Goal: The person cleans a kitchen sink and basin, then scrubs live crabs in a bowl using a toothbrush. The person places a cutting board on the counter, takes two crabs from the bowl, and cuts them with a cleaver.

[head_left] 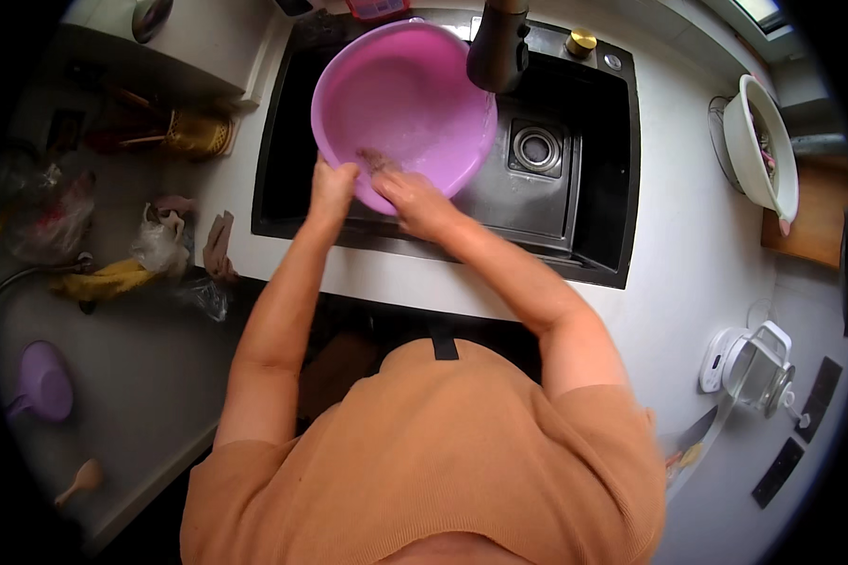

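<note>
A pink plastic basin [410, 92] is held tilted over the black sink [459, 233], its inside facing me. My left hand [333, 187] grips its near left rim. Inside the near edge, my right hand [411, 198] holds what looks like a small brownish cloth [374, 159] against the basin wall; the fingers partly cover it. The dark faucet head [498, 53] hangs over the basin's right rim, and a thin stream of water runs down there. Wet streaks show on the basin's inside.
Right of the basin is the sink drain [536, 147]. A gold knob [581, 42] stands behind. On the right are a white basin [757, 141] and a glass kettle [752, 367]. At left lie a brown cloth [219, 246], plastic bags [161, 244] and a gold utensil holder [198, 134].
</note>
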The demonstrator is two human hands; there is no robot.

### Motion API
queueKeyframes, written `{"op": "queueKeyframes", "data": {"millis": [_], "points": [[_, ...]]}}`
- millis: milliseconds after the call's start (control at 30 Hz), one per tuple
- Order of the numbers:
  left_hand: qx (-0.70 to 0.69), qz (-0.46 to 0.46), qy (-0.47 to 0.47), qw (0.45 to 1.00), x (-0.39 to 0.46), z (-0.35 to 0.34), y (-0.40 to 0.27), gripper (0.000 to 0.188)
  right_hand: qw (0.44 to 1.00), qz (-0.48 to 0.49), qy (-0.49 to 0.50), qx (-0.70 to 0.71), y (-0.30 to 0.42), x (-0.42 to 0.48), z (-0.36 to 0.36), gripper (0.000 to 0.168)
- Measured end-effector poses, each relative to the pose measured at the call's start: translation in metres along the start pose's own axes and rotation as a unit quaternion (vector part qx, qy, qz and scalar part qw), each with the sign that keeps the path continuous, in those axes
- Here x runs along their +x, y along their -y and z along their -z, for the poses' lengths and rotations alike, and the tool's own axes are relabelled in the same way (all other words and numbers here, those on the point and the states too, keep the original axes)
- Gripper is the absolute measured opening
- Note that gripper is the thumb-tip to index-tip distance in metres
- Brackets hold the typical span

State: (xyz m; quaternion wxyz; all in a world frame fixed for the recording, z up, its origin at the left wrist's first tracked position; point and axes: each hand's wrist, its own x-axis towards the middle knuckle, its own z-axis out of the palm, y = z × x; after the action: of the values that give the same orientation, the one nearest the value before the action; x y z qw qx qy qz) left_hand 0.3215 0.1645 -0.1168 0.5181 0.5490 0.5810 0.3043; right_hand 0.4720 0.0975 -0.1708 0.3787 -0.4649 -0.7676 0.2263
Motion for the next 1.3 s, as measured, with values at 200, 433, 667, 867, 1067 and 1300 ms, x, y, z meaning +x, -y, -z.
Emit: {"op": "queueKeyframes", "data": {"millis": [200, 433, 667, 867, 1067, 1300], "points": [[0.040, 0.044, 0.071, 0.996, 0.011, 0.027, -0.037, 0.043, 0.945, 0.151, -0.004, -0.289, -0.085, -0.030, 0.054, 0.012], [-0.185, 0.042, -0.041, 0.981, -0.012, -0.033, 0.012, 0.037, 0.987, -0.062, -0.118, -0.088, 0.022, -0.007, 0.000, 0.029], [-0.009, 0.065, 0.093, 0.994, 0.014, 0.014, -0.023, 0.042, 0.948, 0.080, 0.042, -0.305, -0.088, -0.050, 0.045, 0.017], [-0.175, 0.080, -0.014, 0.981, -0.014, -0.048, 0.014, 0.037, 0.991, -0.063, -0.086, -0.084, 0.007, -0.017, 0.006, 0.026], [0.023, 0.049, 0.113, 0.992, 0.017, 0.004, -0.028, 0.035, 0.993, 0.033, 0.008, -0.117, -0.067, -0.054, 0.033, 0.027], [-0.123, 0.081, 0.015, 0.989, -0.019, -0.041, -0.002, 0.044, 0.988, -0.073, -0.046, -0.130, -0.011, -0.027, 0.025, 0.033]]}}
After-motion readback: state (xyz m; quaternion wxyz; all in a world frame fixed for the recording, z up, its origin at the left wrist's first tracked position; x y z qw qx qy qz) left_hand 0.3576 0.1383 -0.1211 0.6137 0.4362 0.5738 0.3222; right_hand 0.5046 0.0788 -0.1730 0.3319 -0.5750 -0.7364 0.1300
